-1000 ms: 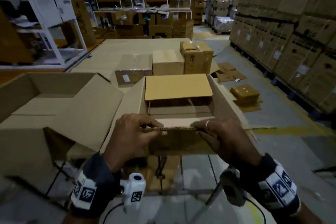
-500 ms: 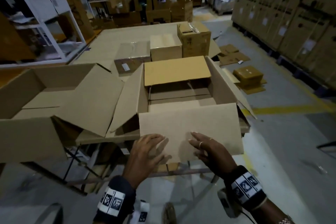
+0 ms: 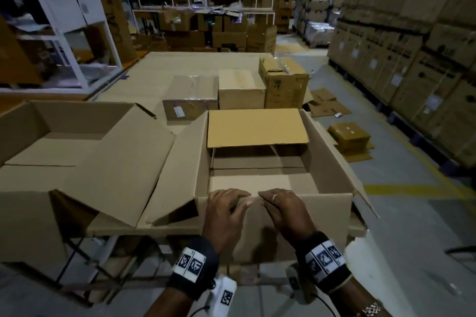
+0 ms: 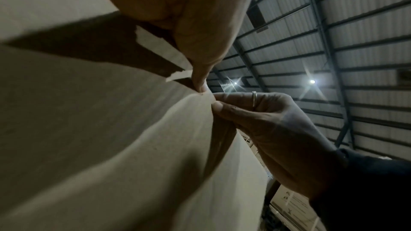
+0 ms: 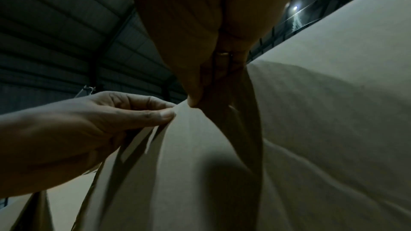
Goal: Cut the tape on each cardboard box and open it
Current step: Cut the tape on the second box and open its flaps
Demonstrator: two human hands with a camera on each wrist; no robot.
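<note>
An open cardboard box (image 3: pixel 327 162) stands in front of me on a metal stand. Its far flap (image 3: pixel 257 127) lies level over the back of the opening. The near flap (image 3: pixel 322 216) faces me. My left hand (image 3: pixel 231 203) and right hand (image 3: pixel 275 201) sit side by side on its upper edge, fingers over the top and thumbs on the outer face. In the left wrist view the right hand (image 4: pixel 222 101) pinches that edge, and torn tape strips (image 4: pixel 160 45) hang by my left thumb. In the right wrist view the left hand (image 5: pixel 160 111) pinches it too.
A second open box (image 3: pixel 77 149) adjoins on the left. Three closed boxes (image 3: pixel 240 87) stand behind on a cardboard-covered platform. Flattened cartons (image 3: pixel 347 134) lie on the floor to the right, before tall box stacks (image 3: pixel 412 59). White shelving (image 3: pixel 64 20) stands at the far left.
A second ago both hands held the near flap's edge up. Half a second ago the flap lay tipped towards me under flat hands. Now both hands pinch its upper edge.
</note>
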